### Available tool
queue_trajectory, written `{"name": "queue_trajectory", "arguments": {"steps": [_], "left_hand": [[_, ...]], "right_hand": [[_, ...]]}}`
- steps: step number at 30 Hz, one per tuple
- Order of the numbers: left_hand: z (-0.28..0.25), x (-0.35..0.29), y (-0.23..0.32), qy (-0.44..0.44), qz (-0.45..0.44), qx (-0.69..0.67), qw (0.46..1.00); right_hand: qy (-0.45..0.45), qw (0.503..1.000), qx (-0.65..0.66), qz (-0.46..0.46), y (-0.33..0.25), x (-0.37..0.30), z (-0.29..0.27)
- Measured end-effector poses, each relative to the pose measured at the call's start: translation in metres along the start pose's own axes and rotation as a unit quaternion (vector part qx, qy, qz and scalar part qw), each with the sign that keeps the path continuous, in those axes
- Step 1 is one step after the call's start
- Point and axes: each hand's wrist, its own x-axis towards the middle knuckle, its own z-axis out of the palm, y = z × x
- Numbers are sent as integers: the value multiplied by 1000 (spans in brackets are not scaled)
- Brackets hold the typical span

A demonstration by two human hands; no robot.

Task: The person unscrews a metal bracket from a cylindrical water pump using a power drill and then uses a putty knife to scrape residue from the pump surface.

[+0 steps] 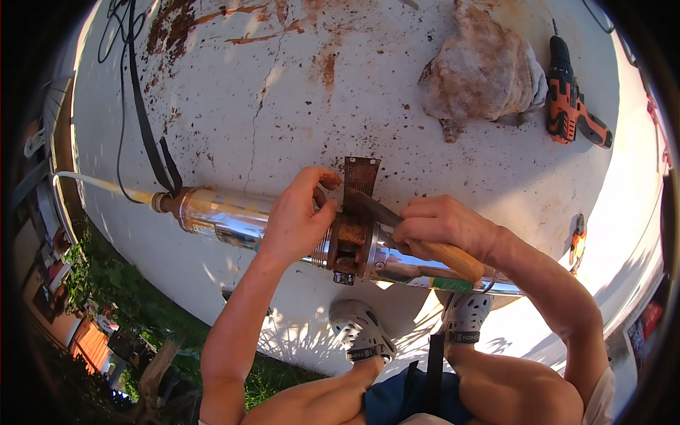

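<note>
A long, shiny metal cylinder, which looks like a submersible pump [227, 216], lies across the pale floor in front of me. Its middle has a rusty opening [350, 237]. A rusty perforated metal strip [362, 175] sticks out from the far side of this section. My right hand [446, 228] grips a knife [453, 258] by its wooden handle, the dark blade lying across the strip's lower part. My left hand [301, 216] is by the strip's left edge, close to the blade's tip. Its fingers are curled, and what they pinch is hidden.
A dirty cloth bundle [485, 71] and an orange-black cordless drill [564, 99] lie at the far right. Orange-handled pliers [579, 237] are at the right. A black strap [145, 120] and cable lie at left. My shoes [361, 329] are below the cylinder.
</note>
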Motion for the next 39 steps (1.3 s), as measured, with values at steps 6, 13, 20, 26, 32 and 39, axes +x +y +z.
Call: {"name": "queue_trajectory", "arguments": {"steps": [6, 13, 20, 26, 32, 39], "left_hand": [[12, 14, -1, 47, 71, -109, 990], [20, 26, -7, 82, 96, -47, 991], [20, 34, -10, 76, 42, -98, 991], [23, 33, -12, 86, 43, -92, 991], [24, 34, -12, 90, 69, -90, 989], [25, 33, -16, 87, 90, -67, 990]], "right_hand": [[22, 998, -58, -4, -10, 1, 7], [65, 993, -102, 3, -38, -3, 1], [136, 990, 22, 14, -11, 12, 22], [109, 990, 17, 83, -33, 7, 10], [167, 982, -34, 77, -45, 20, 16], [200, 973, -66, 95, -47, 22, 8]]}}
